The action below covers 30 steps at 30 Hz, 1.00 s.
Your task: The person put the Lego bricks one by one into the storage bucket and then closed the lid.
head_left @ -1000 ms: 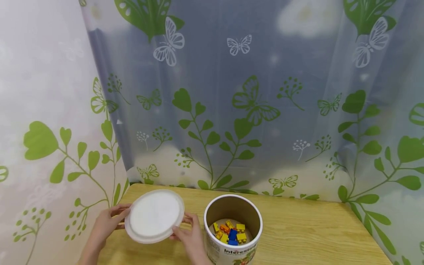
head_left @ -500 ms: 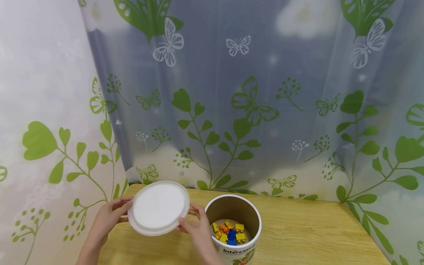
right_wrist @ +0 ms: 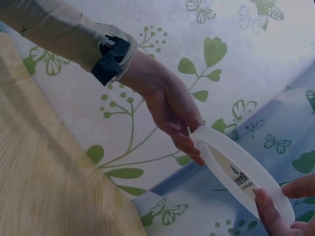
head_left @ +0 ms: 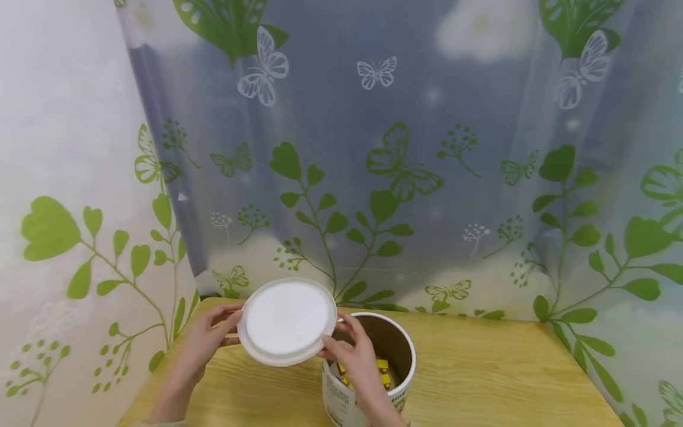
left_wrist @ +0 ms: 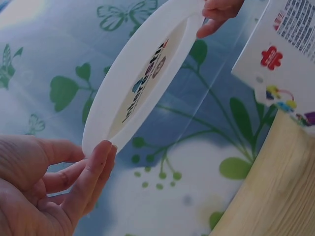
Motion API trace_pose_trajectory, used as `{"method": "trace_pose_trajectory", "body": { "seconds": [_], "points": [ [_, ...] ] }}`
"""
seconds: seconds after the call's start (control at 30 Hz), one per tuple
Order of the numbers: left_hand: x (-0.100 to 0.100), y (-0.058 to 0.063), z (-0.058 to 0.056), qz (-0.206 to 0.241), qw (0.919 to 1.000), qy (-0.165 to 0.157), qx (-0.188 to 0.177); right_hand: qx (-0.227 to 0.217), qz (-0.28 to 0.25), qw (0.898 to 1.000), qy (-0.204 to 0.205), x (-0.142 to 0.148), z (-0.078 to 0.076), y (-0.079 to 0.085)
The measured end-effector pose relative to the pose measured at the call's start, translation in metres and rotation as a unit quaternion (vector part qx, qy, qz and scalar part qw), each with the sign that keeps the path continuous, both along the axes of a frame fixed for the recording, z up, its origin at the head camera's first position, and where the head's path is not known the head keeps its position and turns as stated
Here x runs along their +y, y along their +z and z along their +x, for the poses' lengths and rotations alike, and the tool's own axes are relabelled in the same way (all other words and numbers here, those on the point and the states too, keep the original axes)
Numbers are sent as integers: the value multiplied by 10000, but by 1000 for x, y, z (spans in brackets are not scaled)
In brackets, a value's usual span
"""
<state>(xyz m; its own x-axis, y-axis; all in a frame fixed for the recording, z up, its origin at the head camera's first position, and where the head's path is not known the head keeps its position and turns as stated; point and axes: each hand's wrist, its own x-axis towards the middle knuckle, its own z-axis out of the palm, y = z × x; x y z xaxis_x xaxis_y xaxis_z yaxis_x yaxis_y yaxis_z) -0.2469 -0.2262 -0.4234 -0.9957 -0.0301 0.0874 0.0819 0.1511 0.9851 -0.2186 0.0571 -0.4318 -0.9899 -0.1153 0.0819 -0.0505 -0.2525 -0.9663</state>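
A round white lid point(head_left: 288, 320) is held up above the table, tilted, its plain face toward the head camera. Printed lettering shows on its other face in the left wrist view. My left hand point(head_left: 209, 337) pinches the lid's left edge between thumb and fingers. On the opposite edge, my right hand point(head_left: 353, 351) pinches it the same way. Under and behind the right hand stands a white printed tub point(head_left: 411, 356), its top uncovered. Several yellow toy bricks point(head_left: 384, 372) lie inside the tub; my right hand and wrist hide part of them.
The tub stands on a light wooden table point(head_left: 496, 367). A curtain point(head_left: 331, 148) printed with leaves and butterflies hangs behind the table's far edge, and similar white fabric point(head_left: 96, 178) hangs along the left side.
Both hands have carried the lid rightward and upward, away from the table's left part. The right hand now overlaps the tub, covering bricks that showed before. The head view has shifted slightly.
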Motion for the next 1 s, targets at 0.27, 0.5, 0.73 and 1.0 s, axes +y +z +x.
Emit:
{"method": "trace_pose_trajectory", "body": {
  "seconds": [0.27, 0.5, 0.73, 1.0],
  "points": [
    [40, 2, -8, 239, 9996, -134, -59, -94, 193, 9997, 84, 43, -4, 3],
    [72, 0, -10, 428, 9987, -271, 61, 30, 337, 9992, -224, 73, -3, 1],
    [100, -1, -8, 682, 9966, -408, 211, -70, 461, 9978, -473, 100, -2, 0],
    [121, -9, -8, 810, 9938, -623, 433, -91, 685, 9954, -661, 126, 6, -5]
  ]
}}
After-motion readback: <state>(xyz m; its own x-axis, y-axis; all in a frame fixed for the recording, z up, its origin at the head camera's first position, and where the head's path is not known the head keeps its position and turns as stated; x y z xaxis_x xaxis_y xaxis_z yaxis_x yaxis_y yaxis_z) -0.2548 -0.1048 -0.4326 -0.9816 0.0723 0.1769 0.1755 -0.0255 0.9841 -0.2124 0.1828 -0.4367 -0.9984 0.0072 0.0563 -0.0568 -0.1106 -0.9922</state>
